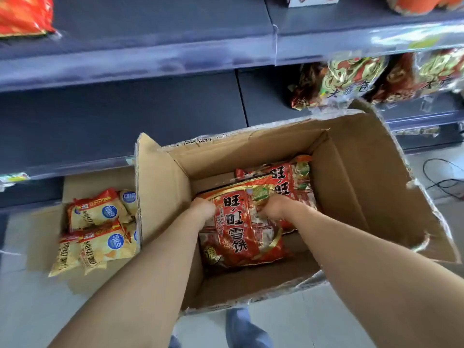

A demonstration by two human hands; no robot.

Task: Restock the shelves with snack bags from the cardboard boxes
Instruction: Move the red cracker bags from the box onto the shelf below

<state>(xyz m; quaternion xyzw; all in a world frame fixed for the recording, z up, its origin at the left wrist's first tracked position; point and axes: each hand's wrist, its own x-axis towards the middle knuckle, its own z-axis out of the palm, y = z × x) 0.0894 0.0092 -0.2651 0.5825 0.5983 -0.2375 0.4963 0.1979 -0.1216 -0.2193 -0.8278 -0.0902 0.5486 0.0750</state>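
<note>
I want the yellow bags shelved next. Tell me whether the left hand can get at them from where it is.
Probably yes. The left hand holds the red bag; the yellow bags lie uncovered, with only the box flap between.

The top red snack bag in the large cardboard box carried the vertical black characters 旺旺雪饼; smaller print beside them was illegible. The red bag beneath it showed 旺旺. The yellow chip bags in the smaller box bore a round blue logo with white characters, too blurred to read. The red-and-gold bags on the shelf showed a large 大; the remaining characters were unclear.
</note>
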